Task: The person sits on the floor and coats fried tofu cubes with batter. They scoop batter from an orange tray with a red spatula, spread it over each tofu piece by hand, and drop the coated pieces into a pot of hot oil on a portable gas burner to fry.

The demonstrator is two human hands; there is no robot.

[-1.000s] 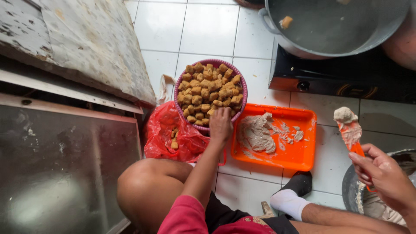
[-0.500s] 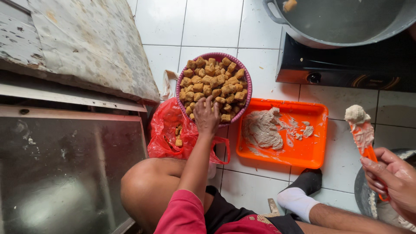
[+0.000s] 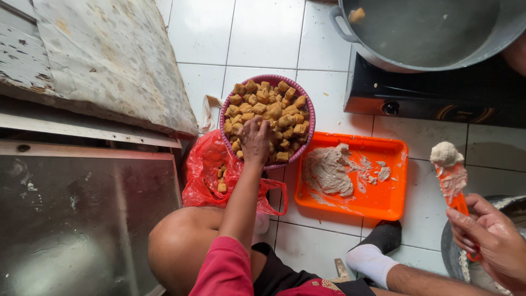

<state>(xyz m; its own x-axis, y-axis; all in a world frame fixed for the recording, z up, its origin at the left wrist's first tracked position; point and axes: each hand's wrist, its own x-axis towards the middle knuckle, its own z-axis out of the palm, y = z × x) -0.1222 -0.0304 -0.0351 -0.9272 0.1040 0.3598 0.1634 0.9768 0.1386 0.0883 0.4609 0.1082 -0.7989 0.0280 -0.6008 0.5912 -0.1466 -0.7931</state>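
Note:
My left hand (image 3: 256,140) reaches into a purple basket (image 3: 303,96) heaped with brown fried tofu cubes (image 3: 276,107), fingers curled over the cubes; whether one is gripped is hidden. My right hand (image 3: 490,241) holds an orange spatula (image 3: 453,189) upright at the right edge, a lump of pale paste on its tip. Between the hands an orange tray (image 3: 378,200) lies on the white tiled floor with a smear of the same pale paste (image 3: 329,172).
A red plastic bag (image 3: 205,172) holding a few tofu cubes lies by my left knee. A large metal pot (image 3: 427,27) sits on a black stove (image 3: 438,101) at top right. A worn board and glass-topped cabinet (image 3: 82,219) fill the left. A bowl rim (image 3: 450,260) shows under my right hand.
My left hand has moved from the basket's near rim up into the tofu cubes. The right hand with the spatula has stayed in about the same place.

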